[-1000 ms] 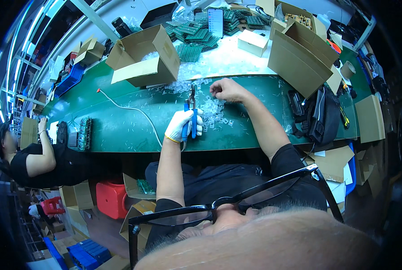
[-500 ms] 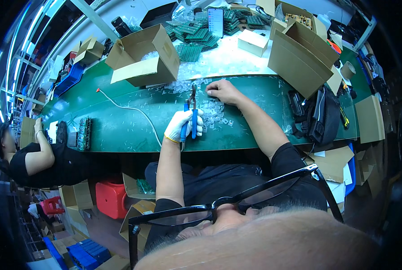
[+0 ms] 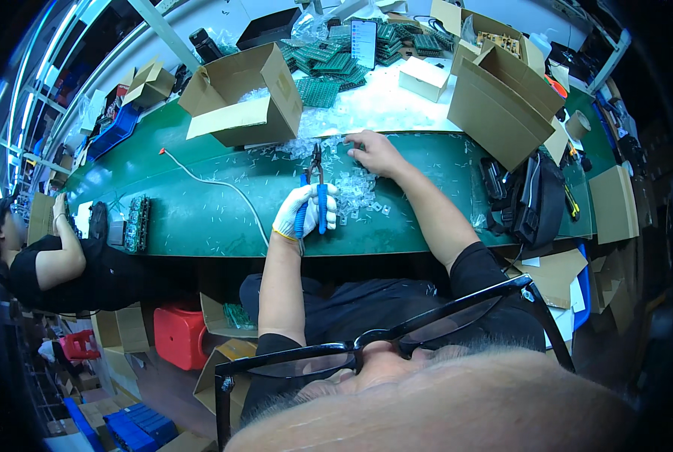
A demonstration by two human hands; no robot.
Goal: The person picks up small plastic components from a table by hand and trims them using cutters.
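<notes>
Looks somewhere mid-batch to me; the pliers (image 3: 322, 203) are in the gloved left hand (image 3: 295, 214), fingers wrapped round the blue handles, which stand apart over the green table (image 3: 201, 218); the bare right hand (image 3: 376, 154) has its thumb and fingers bent in close by some clear bits, but I can't tell whether it's pinching one; as for what's done, thin slivers (image 3: 282, 151) litter the tabletop, so I'd guess a fair few bits are already dealt with; what's left is harder to call; one loose pile (image 3: 357, 192) lies just right of the pliers, a bigger spread (image 3: 336, 118) covers part of the white sheet (image 3: 430, 113) further back, and there's clear stuff (image 3: 254, 94) in the open cardboard box (image 3: 284, 105); honestly can't say which lot is finished.
</notes>
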